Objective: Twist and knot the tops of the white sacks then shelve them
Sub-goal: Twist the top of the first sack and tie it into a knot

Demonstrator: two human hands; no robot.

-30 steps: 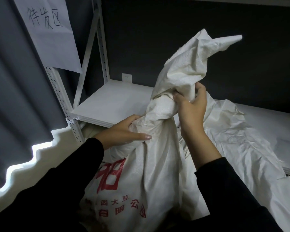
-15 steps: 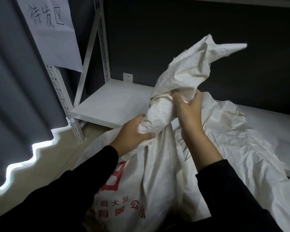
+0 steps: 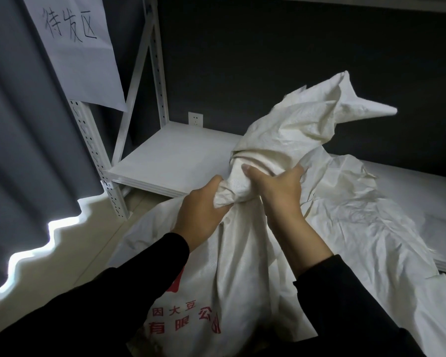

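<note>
A white woven sack (image 3: 242, 266) with red printed characters stands in front of me, below the shelf. Its top is gathered into a twisted neck (image 3: 240, 184), and the loose end (image 3: 307, 124) sticks up and to the right. My left hand (image 3: 201, 204) grips the neck from the left, low down. My right hand (image 3: 276, 189) grips it from the right, thumb across the twisted cloth. A second white sack (image 3: 371, 215) lies flat and crumpled on the shelf (image 3: 170, 155) behind, hanging over its front edge.
The white metal shelf unit has a perforated upright (image 3: 98, 161) at the left with a handwritten paper sign (image 3: 75, 45) on it. A wall socket (image 3: 195, 119) sits on the dark back wall. A grey curtain (image 3: 23, 137) hangs at the left above pale floor.
My left hand has moved up from the sack's shoulder and closed on the neck. My right hand has turned down and gripped lower, and the loose end has tipped to the right.
</note>
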